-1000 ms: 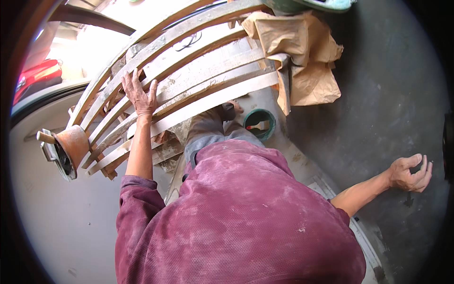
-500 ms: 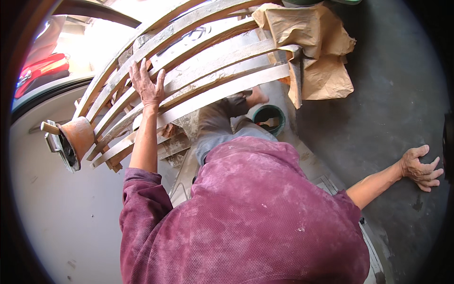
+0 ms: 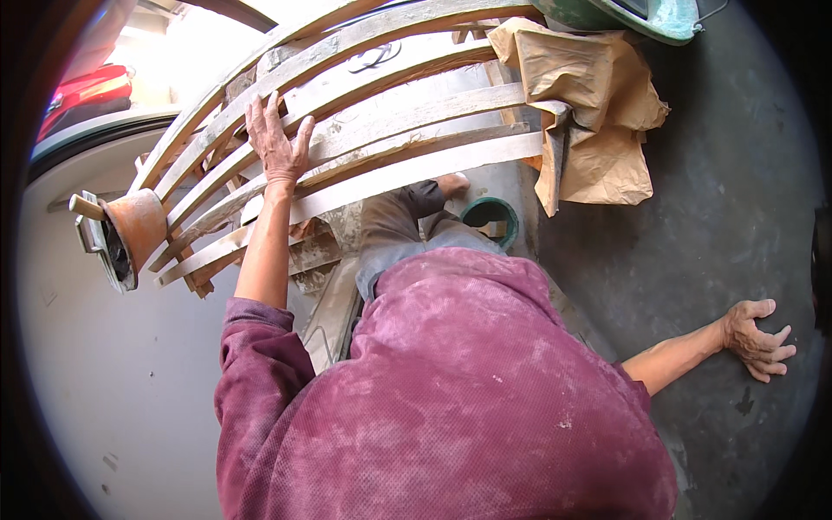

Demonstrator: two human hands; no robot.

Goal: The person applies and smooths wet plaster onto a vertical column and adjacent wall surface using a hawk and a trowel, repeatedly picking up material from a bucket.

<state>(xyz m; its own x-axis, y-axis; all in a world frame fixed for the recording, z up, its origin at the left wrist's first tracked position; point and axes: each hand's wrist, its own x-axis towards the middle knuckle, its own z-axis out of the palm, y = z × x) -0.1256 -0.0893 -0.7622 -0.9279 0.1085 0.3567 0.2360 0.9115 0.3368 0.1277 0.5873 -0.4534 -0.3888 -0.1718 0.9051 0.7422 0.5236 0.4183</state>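
Note:
My left hand rests on a curved wooden frame of several pale, dusty slats, its fingers spread over them. At the frame's left end is an orange bucket with a wooden-handled tool in it. My right hand is out at the far right over the dark grey floor, fingers bent and apart, holding nothing. A crumpled brown paper sack hangs at the frame's right end. Below the slats, by my bare foot, stands a dark green bucket, partly hidden by my legs.
A teal basin with a wire handle sits at the top right. A red and black bundle lies at the upper left, beyond a dark curved rim. Dirty boards are under the frame, and a pale grey surface spreads along the left.
The view has shifted slightly. My right hand's fingers have spread out from a looser curl, and that hand is a little lower than half a second ago. My left hand stays on the slats.

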